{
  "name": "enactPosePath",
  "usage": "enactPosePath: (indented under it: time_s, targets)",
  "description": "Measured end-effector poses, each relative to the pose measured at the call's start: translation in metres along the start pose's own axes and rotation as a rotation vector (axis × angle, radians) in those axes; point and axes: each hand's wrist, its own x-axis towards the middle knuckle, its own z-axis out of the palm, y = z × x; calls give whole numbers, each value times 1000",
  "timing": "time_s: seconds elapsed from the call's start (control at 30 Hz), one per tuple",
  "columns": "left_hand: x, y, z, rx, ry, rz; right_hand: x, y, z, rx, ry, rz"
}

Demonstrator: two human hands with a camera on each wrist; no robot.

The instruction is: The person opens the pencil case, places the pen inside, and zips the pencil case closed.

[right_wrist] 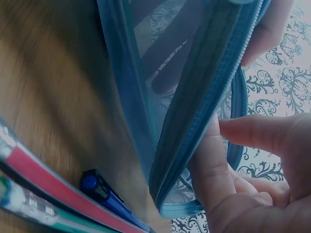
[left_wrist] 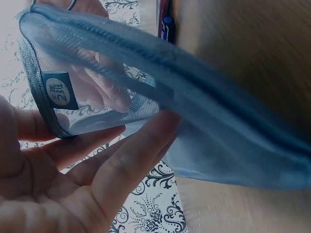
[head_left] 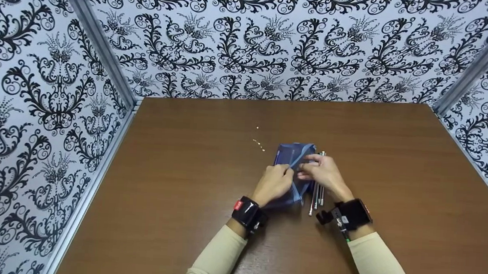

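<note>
The soft, see-through blue mesh pouch [head_left: 286, 154], between both hands at the brown wooden table [head_left: 182, 158], looks light and floppy — best held by its firmer blue zip edge [right_wrist: 214, 97]. The left hand [head_left: 274, 183] pinches it; whether the right hand [head_left: 326, 174] grips, I cannot tell. The square dark label [left_wrist: 60, 91] bears a pale round emblem — lettering unclear.
</note>
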Motion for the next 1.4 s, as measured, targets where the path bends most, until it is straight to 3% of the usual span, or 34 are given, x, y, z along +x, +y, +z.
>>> enactPosePath:
  time_s: [0.53,0.73,1.07,1.4]
  targets:
    - [2,-1,-5,-20,34,-15,-3,-4,-11,56,38,-105]
    - [2,-2,-7,-33,51,-9,-3,-6,-23,-3,73,-115]
    - [3,-5,-8,-17,74,30,-1,-6,-37,-88,125,-26]
    - [3,-4,-8,-39,72,12,1,4,-49,-293,123,76]
